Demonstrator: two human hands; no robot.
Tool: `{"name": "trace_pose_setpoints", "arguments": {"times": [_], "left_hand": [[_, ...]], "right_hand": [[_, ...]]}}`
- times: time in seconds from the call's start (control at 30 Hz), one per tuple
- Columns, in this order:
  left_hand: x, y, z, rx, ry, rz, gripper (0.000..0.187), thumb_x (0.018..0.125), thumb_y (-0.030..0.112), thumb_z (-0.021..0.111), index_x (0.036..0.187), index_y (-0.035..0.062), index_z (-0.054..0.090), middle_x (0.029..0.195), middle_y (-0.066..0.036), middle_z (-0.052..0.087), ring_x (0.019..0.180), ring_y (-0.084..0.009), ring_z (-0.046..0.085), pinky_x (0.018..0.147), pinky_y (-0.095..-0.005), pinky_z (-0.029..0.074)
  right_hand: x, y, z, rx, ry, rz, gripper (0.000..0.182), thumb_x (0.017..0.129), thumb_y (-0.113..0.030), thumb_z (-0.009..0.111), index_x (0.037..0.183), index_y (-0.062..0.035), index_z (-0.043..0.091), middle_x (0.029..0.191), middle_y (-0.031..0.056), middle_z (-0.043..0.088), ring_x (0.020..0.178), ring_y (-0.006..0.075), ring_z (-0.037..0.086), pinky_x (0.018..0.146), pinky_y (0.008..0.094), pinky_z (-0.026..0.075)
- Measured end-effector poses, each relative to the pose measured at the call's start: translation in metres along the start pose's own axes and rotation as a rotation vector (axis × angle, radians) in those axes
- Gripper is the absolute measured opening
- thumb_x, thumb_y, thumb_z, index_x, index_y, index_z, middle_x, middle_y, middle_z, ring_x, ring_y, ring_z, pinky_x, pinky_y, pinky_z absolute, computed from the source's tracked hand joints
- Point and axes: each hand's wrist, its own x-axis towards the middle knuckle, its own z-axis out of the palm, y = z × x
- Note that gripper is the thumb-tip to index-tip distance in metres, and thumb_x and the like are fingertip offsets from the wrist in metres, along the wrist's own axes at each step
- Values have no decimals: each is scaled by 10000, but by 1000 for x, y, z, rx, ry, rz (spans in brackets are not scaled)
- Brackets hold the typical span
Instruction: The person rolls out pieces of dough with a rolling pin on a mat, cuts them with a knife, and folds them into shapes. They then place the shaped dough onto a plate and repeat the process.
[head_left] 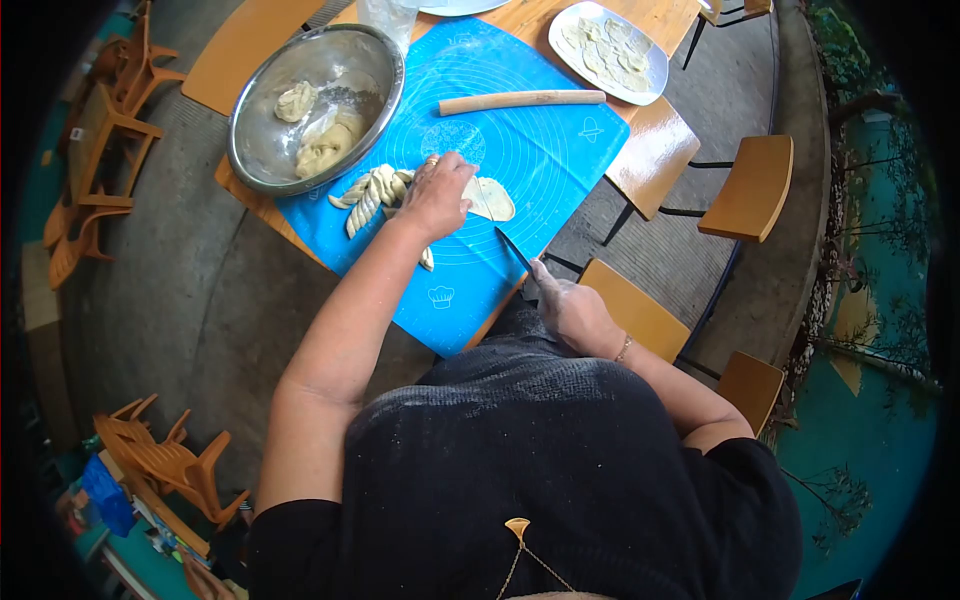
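blue mat (570, 150) on the tabletop, and right on it lies the flat dough (492, 201), poking out beside the left hand (437, 195)! those left fingers are lowered over the dough, though from here i can't tell whether they pinch or merely press; the right hand (580, 315) is wrapped round a knife (514, 250), tip pointing at the dough's near edge! good blade work here, i'd say, wants fingertips curled well back, a light touch so nothing stretches, and gentle strokes that spare the mat, with the twisted strips (375, 193) kept clear
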Motion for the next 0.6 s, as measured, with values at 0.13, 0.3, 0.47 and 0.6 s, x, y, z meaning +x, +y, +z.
{"name": "trace_pose_setpoints", "arguments": {"times": [0.13, 0.3, 0.47, 0.6], "left_hand": [[10, -10, 1, -34, 64, -95, 389, 807, 92, 720, 1180, 16, 641, 1154, -196, 584, 1114, -366, 555, 990, -455, 438], [22, 4, -4, 177, -90, -330, 183, 851, 55, 549, 940, 9, 702, 1058, -232, 635, 1069, -385, 585, 971, -464, 451], [23, 3, 4, 148, -26, -379, 124, 837, 105, 618, 892, 22, 691, 988, -205, 667, 1012, -370, 615, 924, -463, 471], [21, 4, 1, 53, 50, -412, 109, 824, 135, 680, 862, 34, 665, 939, -189, 683, 963, -360, 638, 871, -471, 493]], "right_hand": [[27, 6, -24, -139, 409, -38, 538, 868, -34, 555, 1395, -135, 521, 776, 133, 579, 643, 320, 614, 604, 436, 507], [108, 37, -32, -292, 526, -47, 559, 851, -9, 534, 1384, -176, 544, 911, 122, 549, 854, 299, 573, 758, 400, 485], [159, 52, -22, -322, 574, -117, 533, 844, -22, 530, 1351, -180, 580, 990, 122, 550, 990, 294, 535, 868, 391, 437], [162, 47, -19, -316, 635, -94, 494, 841, -57, 557, 1326, -144, 592, 1036, 127, 564, 1012, 300, 537, 882, 390, 434]]}}
